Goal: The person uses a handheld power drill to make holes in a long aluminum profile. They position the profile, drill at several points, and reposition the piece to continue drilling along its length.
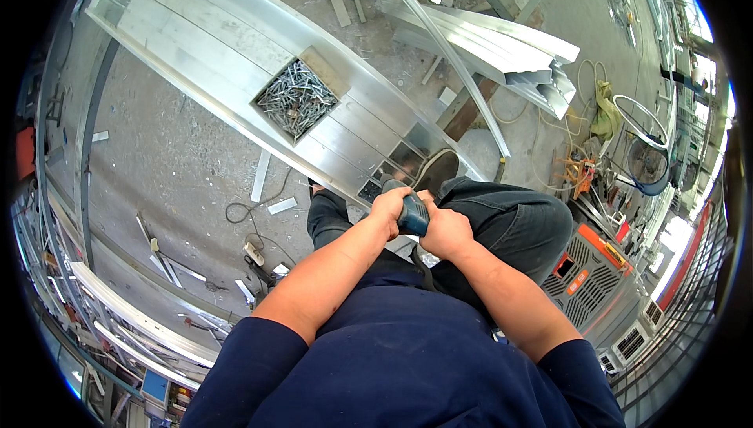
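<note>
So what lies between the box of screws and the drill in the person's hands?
In the head view, only bare ribbed aluminium panel runs from the screw box to the drill, which both the left hand and right hand grip.

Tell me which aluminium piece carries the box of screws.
The long flat ribbed aluminium panel running diagonally under the blue-green power drill; the open box of silver screws sits on it, unlike the folded profiles beyond.
</note>
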Demonstrator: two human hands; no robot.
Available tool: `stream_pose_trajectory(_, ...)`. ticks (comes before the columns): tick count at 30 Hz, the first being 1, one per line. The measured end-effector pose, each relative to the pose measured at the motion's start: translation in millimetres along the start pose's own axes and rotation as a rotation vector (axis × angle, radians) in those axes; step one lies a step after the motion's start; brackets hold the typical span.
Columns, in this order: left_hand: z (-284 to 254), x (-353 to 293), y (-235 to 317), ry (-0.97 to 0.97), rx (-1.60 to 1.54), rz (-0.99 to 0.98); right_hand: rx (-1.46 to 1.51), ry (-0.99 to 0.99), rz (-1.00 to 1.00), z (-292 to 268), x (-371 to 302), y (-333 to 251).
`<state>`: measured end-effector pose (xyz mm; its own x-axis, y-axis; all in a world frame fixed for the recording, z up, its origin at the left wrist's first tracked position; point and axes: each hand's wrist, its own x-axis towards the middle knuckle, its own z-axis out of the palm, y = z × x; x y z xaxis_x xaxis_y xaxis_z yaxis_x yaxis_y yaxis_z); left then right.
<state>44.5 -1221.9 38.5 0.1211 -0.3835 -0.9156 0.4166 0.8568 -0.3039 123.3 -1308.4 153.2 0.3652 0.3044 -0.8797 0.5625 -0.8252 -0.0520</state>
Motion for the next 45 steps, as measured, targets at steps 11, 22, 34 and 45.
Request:
stream_pose_trajectory(11,-3,8,-4,0.001,0.004,0.029,-0.016,-0.022,0.016,0,0,0)
stream_pose_trajectory(22,-5,-14,-3,-0.051,-0.024,0.015,-0.022,-0.062,-0.025,-4,-4,-1)
stream_pose_trajectory(34,26,-25,-2,-0.098,0.088,0.224,0.14,0.05,0.075,-14,-26,7)
stream_pose_trajectory(45,51,-28,11,-0.077,0.28,0.145,0.211,0.083,0.153,-13,-20,24)
